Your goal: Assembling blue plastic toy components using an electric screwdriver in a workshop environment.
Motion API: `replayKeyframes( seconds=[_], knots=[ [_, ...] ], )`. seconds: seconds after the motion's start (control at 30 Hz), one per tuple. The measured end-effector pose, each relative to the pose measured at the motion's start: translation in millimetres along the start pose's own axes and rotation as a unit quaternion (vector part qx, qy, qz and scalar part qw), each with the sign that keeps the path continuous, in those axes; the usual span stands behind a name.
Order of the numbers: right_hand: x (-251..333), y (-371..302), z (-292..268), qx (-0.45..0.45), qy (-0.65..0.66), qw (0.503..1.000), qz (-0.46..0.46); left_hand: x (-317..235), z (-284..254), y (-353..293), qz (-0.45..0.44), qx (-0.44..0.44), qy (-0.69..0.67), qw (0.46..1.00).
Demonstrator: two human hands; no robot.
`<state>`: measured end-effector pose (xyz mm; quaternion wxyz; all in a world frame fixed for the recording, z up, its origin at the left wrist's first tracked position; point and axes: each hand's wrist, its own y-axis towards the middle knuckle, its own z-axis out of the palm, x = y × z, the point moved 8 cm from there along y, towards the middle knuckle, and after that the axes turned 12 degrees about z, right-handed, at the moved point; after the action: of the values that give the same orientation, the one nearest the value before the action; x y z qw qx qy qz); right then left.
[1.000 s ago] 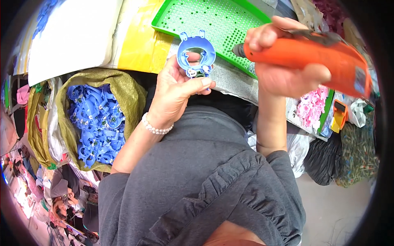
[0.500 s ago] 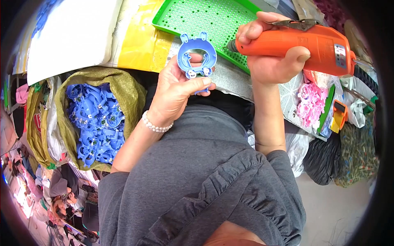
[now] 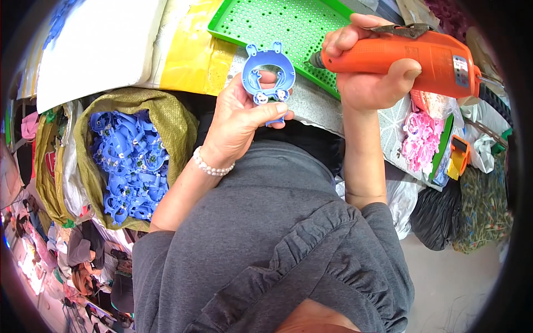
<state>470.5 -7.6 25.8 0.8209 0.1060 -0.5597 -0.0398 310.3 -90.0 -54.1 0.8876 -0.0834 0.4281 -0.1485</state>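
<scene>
Between the thumb and fingers of my left hand (image 3: 236,119) is a blue plastic ring-shaped housing (image 3: 268,57), with two small ears on top and a round opening in the middle. Two small white pieces show at its lower edge. My right hand (image 3: 363,89) grips an orange electric screwdriver (image 3: 408,58), its thumb stretched along the near side. The screwdriver's dark nose (image 3: 317,60) points left, over the green perforated tray (image 3: 266,22) and apart from the housing. Whether a bit sticks out of the nose, I cannot tell.
An olive woven sack (image 3: 183,125) full of similar blue parts (image 3: 133,161) stands at the left. Pink parts (image 3: 422,139) lie on the table at the right, beside an orange-and-yellow tool (image 3: 458,157). A black plastic bag (image 3: 438,213) sits below. A white sheet (image 3: 94,50) covers the far left.
The housing and my left hand have shifted very slightly to the right. The screwdriver's nose has moved a touch right and up. Both grips are unchanged.
</scene>
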Motion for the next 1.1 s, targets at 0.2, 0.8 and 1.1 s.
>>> replayKeyframes(
  seconds=[0.2,0.8,1.1],
  knots=[
    [-5.5,0.0,-1.9,0.027,0.043,0.999,-0.001,-0.5,1.7,-0.2,-0.001,0.004,-0.004,1.000],
    [72.1,-22.3,61.9,0.308,0.010,0.951,-0.014,-2.9,9.2,-5.7,0.000,0.015,0.025,1.000],
    [66.2,-43.6,91.8,0.262,0.010,0.965,0.007,-7.0,17.6,-8.4,0.014,0.021,0.011,1.000]
  ],
)
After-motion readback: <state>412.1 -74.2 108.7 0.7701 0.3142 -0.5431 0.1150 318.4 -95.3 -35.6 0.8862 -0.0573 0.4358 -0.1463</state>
